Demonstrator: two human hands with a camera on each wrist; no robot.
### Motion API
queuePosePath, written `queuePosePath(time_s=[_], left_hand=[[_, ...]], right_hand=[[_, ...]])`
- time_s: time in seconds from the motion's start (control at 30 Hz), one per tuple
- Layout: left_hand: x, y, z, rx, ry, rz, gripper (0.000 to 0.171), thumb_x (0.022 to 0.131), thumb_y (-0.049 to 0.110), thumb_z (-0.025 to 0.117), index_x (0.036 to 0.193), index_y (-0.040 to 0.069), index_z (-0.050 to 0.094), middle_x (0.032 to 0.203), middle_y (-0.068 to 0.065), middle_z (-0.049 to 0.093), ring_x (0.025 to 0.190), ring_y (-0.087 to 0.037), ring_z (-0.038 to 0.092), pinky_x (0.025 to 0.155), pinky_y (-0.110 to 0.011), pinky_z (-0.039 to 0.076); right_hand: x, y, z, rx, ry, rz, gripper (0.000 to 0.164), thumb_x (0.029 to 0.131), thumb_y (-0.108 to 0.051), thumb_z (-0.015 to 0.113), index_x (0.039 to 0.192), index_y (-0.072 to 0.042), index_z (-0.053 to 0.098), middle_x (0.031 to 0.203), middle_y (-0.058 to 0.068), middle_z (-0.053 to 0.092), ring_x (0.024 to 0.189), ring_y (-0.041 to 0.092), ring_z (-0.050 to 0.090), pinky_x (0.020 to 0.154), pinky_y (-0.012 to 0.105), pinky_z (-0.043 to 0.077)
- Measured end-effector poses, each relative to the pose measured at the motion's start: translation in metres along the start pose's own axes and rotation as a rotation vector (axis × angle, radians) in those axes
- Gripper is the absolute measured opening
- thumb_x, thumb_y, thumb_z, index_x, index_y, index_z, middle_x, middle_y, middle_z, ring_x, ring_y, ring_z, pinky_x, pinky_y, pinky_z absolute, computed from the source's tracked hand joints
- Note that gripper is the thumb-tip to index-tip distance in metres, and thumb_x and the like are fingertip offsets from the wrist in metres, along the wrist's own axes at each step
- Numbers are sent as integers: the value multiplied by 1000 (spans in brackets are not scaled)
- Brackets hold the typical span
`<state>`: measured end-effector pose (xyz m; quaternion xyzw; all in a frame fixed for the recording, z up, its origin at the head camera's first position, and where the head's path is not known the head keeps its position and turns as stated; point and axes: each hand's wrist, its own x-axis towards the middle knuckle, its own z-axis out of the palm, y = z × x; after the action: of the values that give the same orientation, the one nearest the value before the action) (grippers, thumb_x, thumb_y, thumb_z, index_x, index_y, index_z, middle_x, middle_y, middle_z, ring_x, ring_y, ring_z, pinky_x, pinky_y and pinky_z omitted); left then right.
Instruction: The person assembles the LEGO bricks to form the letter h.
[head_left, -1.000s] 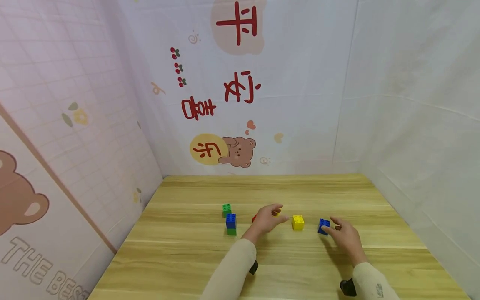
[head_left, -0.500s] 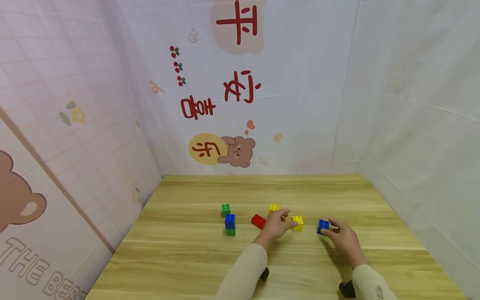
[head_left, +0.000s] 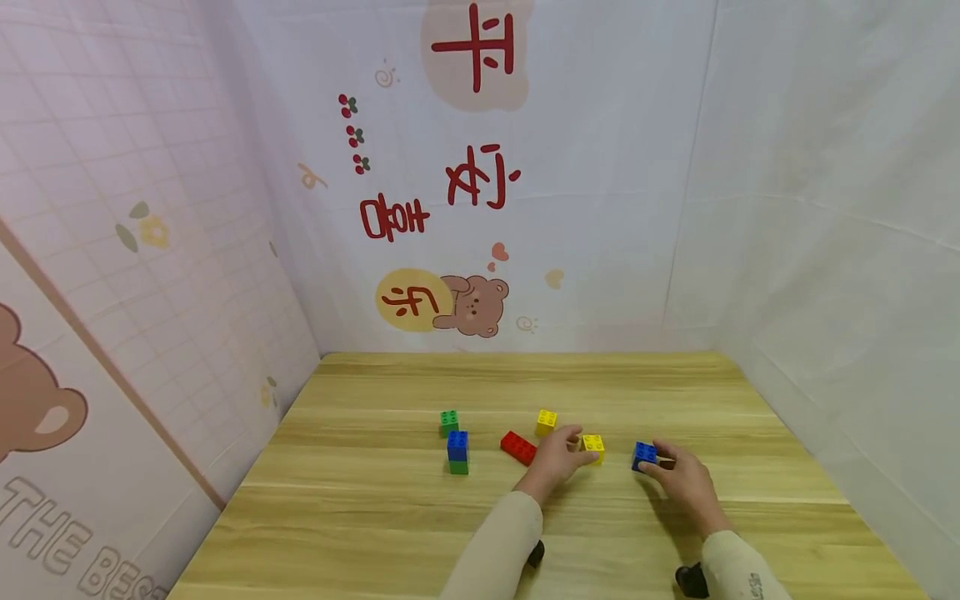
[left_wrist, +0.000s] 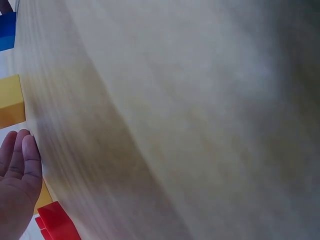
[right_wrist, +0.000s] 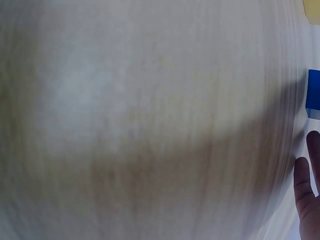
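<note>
Two toy bricks are at the person's hands: a near yellow brick [head_left: 593, 442] and a single blue brick [head_left: 643, 454], standing apart on the right half of the wooden table [head_left: 375, 525]. The left hand [head_left: 557, 458] comes in from the lower left, with its thumb over the front of the near yellow brick; it is not grasping, and its fingers, seen in the left wrist view, are rather straight and just beside this brick. I cannot tell whether the thumb touches it. The right hand [head_left: 688, 481] leans inward from the lower right and pinches the single blue brick between thumb and forefinger. Both bricks have their studs upward and a square top, without a longer side. The red brick [head_left: 519, 447], near the left hand, has its long axis slanting from far left to near right. Behind it stands the far yellow brick [head_left: 547, 422]; further left, a blue-on-green stack [head_left: 458, 452] has a green brick [head_left: 448, 422] behind it. One second ago the left hand was covering most of the red brick and the far yellow brick; now it has moved rightward, while the right hand stays at its brick.
</note>
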<state>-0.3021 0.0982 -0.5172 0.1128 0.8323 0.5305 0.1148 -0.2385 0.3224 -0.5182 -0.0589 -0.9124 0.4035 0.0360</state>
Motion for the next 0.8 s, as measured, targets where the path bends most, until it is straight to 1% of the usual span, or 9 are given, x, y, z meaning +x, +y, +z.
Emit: queuePosePath(time_s=[0.1,0.3,0.43,0.53,0.7,0.8], left_hand=[[1,-1,1,3,-2,-18,59,87,28,79,139,10,58,125,-1,62,112,-20,59,93,-38,50],[4,-2,0,14,-3,-14,52,87,23,79,133,8,61,119,-3,64,107,-19,59,92,-37,50],[5,-5,0,36,4,15,36,86,19,79,119,9,68,108,0,65,96,-15,59,84,-32,51],[6,-6,0,53,7,39,26,86,17,79,110,10,71,101,2,64,89,-11,57,80,-28,51],[7,-7,0,73,-4,48,27,86,18,79,111,11,72,100,6,66,90,-9,59,82,-27,51],[5,-7,-1,88,-20,55,28,86,19,80,112,10,73,100,5,68,91,-8,60,83,-27,51]], right_hand=[[-1,-1,1,2,4,-16,61,97,-20,66,142,13,42,134,34,52,116,48,57,92,57,48],[-1,-1,3,-16,28,-33,53,96,-18,67,137,13,50,127,32,58,112,46,60,91,56,49],[0,-1,3,-21,13,-31,50,96,-19,67,135,11,53,127,31,59,112,46,60,90,56,49],[1,-1,2,-30,1,-21,50,97,-20,66,136,9,53,129,30,58,112,45,60,91,57,48],[3,-4,-1,-31,-15,-6,53,98,-26,65,137,8,52,132,30,56,115,45,58,91,57,48],[5,-8,-2,-38,-25,-17,56,98,-30,64,138,8,51,133,30,55,116,46,57,90,56,49]])
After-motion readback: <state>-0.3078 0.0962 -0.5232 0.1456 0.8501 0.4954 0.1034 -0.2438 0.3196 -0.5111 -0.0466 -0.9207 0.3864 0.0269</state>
